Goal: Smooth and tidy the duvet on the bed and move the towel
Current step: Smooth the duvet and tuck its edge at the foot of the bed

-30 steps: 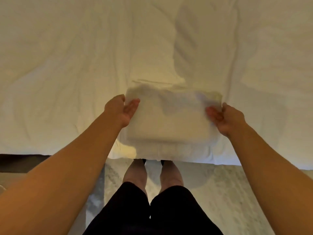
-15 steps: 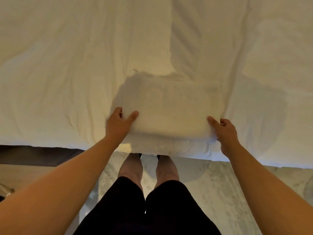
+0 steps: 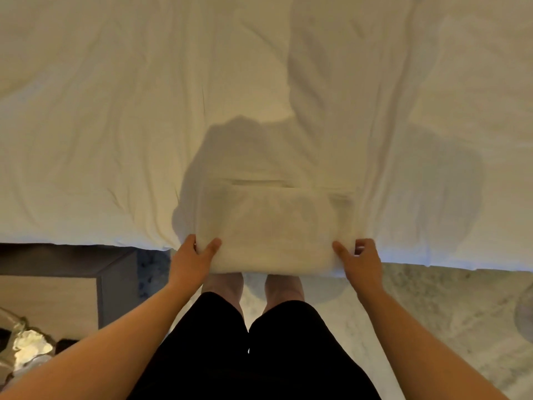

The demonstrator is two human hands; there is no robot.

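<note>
Towel step in hand. Left hand (image 3: pixel 192 262) and right hand (image 3: pixel 360 262) pinched folded towel (image 3: pixel 271 226) ends at duvet (image 3: pixel 115 140) edge. Next likely: lift level, keep folds.

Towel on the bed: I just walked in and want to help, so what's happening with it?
A person standing at the bed's edge holds a folded white towel by its two ends, the left hand and right hand each with a thumb on top and fingers at the side. The towel sits at the near edge of the white duvet, its front overhanging slightly. The duvet shows wrinkles, so smoothing is not finished.
</note>
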